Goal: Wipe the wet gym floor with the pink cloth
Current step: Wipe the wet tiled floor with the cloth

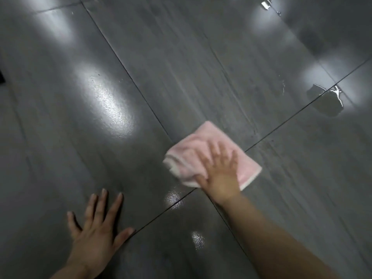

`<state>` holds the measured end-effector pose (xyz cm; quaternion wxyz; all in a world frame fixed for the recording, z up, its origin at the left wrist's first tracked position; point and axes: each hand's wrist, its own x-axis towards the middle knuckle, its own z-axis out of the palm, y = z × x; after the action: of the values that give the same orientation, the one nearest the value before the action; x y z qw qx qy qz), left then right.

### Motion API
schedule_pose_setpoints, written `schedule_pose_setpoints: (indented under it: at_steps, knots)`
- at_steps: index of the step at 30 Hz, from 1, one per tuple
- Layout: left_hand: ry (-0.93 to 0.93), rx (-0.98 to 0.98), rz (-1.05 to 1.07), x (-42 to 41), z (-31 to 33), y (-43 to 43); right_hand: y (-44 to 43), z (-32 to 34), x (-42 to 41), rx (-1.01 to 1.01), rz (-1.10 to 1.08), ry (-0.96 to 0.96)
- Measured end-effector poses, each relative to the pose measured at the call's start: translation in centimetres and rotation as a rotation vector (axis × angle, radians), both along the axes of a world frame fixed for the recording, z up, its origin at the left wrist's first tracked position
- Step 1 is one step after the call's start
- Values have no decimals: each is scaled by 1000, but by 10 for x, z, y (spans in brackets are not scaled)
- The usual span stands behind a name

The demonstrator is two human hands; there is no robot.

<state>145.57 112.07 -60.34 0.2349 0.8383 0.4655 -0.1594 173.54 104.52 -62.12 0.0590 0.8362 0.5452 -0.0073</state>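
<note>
A folded pink cloth [193, 156] lies flat on the dark grey tiled floor [165, 73], near where tile joints cross. My right hand [219, 172] presses down on the cloth with fingers spread; it is blurred. My left hand [96, 228] rests flat on the floor at the lower left, fingers apart, holding nothing. A puddle of water [326, 101] sits on the floor at the right, across a tile joint, well away from the cloth.
Another small wet patch [269, 6] glints at the top right. Bright light reflections [108, 105] shine on the glossy tiles. A dark object edge [1, 77] shows at the far left.
</note>
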Motion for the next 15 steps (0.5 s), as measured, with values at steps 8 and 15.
schedule_pose_setpoints:
  at_steps: [8, 15]
  knots:
    - [107, -16, -44, 0, 4, -1, -44, 5, -85, -40, 140, 155]
    - [-14, 79, 24, -6, 1, -2, 48, 18, -5, -193, 8, 183]
